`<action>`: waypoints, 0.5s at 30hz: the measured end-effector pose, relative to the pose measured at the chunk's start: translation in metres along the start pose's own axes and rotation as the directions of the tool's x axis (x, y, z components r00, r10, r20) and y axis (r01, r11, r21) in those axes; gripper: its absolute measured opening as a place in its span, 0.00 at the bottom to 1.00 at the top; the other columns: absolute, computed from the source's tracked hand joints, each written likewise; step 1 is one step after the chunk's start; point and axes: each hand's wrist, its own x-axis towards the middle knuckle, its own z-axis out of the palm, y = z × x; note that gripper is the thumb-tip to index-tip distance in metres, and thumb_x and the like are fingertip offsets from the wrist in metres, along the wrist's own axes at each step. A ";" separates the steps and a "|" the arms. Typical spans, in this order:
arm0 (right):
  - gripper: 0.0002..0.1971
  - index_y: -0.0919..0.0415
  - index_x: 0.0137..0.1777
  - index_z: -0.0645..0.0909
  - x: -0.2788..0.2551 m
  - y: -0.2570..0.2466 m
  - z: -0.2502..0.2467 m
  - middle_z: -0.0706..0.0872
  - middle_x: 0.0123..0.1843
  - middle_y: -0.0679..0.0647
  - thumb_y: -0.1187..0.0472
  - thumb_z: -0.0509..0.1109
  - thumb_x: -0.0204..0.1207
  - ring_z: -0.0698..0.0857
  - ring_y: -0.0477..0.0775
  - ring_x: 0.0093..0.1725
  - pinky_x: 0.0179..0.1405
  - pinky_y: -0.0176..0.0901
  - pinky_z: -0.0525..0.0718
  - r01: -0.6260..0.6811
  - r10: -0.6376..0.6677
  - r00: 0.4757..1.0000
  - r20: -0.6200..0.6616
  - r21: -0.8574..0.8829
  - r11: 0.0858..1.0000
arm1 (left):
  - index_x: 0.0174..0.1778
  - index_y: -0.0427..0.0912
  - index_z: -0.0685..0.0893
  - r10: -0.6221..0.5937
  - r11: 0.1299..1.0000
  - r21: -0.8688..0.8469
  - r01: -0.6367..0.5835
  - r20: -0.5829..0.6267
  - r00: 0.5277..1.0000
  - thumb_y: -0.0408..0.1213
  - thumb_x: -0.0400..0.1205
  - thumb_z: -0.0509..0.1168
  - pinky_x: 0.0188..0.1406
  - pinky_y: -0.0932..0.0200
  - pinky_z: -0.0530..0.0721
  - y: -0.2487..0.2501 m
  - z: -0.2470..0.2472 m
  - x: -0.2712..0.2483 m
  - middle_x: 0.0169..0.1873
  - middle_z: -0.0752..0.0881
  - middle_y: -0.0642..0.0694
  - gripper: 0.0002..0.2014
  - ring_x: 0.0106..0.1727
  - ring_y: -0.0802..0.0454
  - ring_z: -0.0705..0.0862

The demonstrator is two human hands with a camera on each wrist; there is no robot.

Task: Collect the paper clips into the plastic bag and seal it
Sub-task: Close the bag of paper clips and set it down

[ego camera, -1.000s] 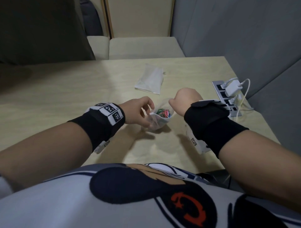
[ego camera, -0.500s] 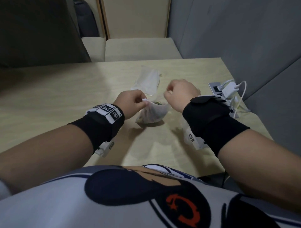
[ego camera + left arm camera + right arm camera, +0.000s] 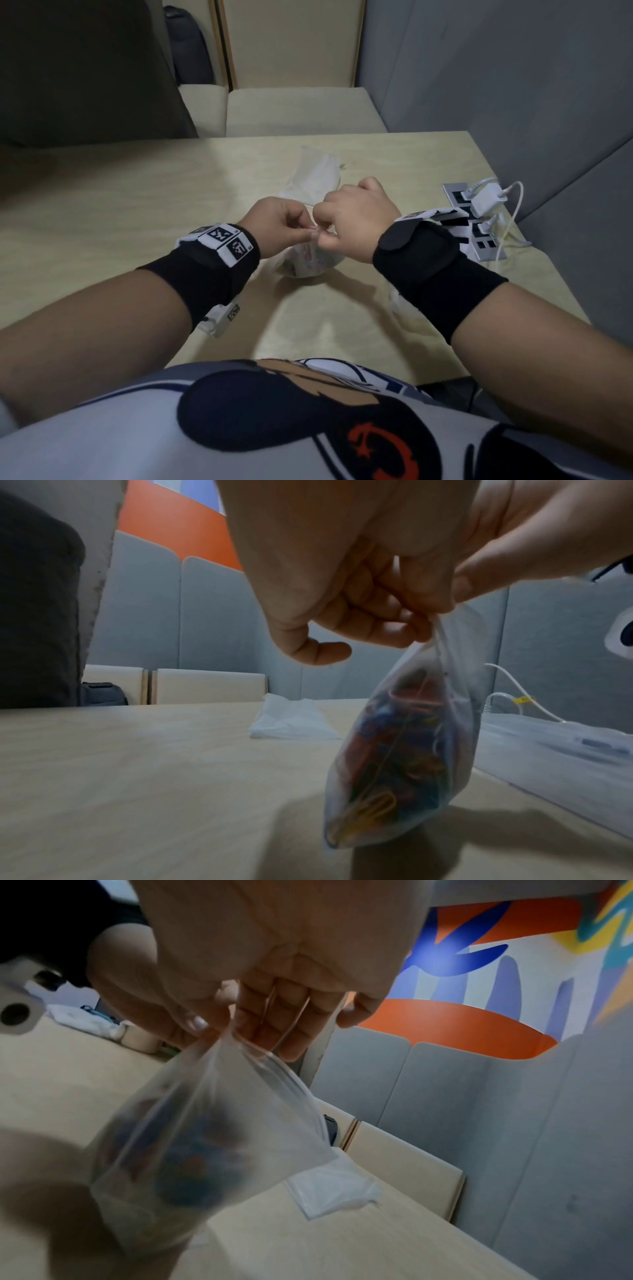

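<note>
A clear plastic bag (image 3: 310, 262) hangs just above the wooden table (image 3: 137, 212), full of coloured paper clips (image 3: 404, 756). My left hand (image 3: 281, 228) pinches its top edge from the left, and my right hand (image 3: 352, 219) pinches the same edge from the right, the fingertips meeting. In the left wrist view the bag (image 3: 404, 750) dangles from my left hand (image 3: 394, 615), its mouth bunched between the fingers. In the right wrist view the bag (image 3: 205, 1137) droops from my right hand (image 3: 240, 1026), blurred. Whether the strip is sealed I cannot tell.
A stack of spare clear bags (image 3: 313, 178) lies flat on the table behind my hands. A power strip (image 3: 472, 222) with white chargers and cables sits at the right edge. Grey padded panels (image 3: 513, 102) wall the right side; cushioned seats (image 3: 294, 109) stand beyond the far edge.
The bag stood open on the table with the clips showing; both hands have since gathered its top, moved together and lifted it slightly.
</note>
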 end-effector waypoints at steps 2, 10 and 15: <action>0.08 0.48 0.37 0.71 0.000 0.005 0.002 0.77 0.39 0.47 0.48 0.60 0.75 0.80 0.55 0.48 0.55 0.52 0.66 -0.019 0.020 1.000 0.019 -0.044 0.999 | 0.29 0.48 0.83 0.009 1.000 0.002 -0.009 -0.016 1.000 0.35 0.73 0.75 0.33 0.73 0.74 -0.002 -0.004 0.001 0.27 0.83 0.53 0.09 0.27 0.65 0.77; 0.07 0.52 0.38 0.74 0.002 0.030 0.018 0.79 0.36 0.50 0.53 0.57 0.73 0.78 0.58 0.38 0.51 0.52 0.66 -0.265 0.260 0.954 0.146 0.012 0.964 | 0.35 0.54 0.76 -0.128 0.990 -0.080 0.113 -0.217 0.968 0.42 0.80 0.64 0.48 0.53 0.81 -0.024 -0.014 0.004 0.31 0.85 0.54 0.08 0.36 0.51 0.82; 0.10 0.54 0.50 0.78 0.017 0.027 0.033 0.82 0.46 0.53 0.55 0.56 0.78 0.80 0.60 0.44 0.53 0.53 0.69 -0.320 0.303 0.935 0.184 0.070 0.945 | 0.41 0.47 0.74 -0.247 0.968 -0.058 0.242 -0.356 0.901 0.42 0.83 0.59 0.41 0.54 0.81 -0.033 -0.016 0.010 0.29 0.83 0.49 0.06 0.32 0.46 0.81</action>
